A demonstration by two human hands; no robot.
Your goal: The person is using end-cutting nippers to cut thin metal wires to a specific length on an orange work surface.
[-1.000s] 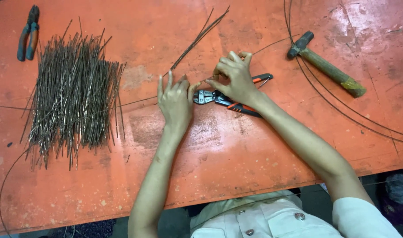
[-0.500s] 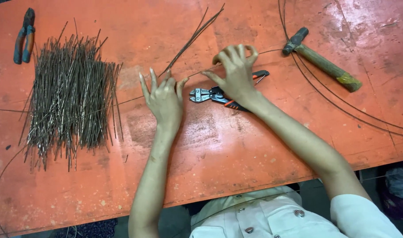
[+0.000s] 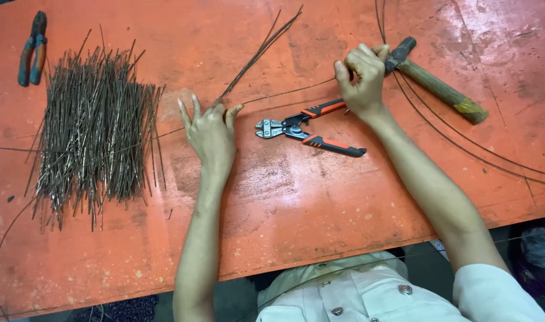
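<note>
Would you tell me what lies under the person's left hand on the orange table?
The left hand presses flat on the near end of a thin wire bundle and a single wire running toward the right hand. The hand hides where those ends stop on the table.

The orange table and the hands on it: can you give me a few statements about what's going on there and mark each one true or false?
1. The right hand pinches a thin wire. True.
2. The left hand grips the bolt cutters. False: they lie untouched on the table; the left hand rests flat, fingers spread.
3. A pile of cut wire pieces lies left of the left hand. True.
4. The hammer lies on that pile. False: it lies beside the right hand.
5. Blue pliers lie at the far left. True.
</note>
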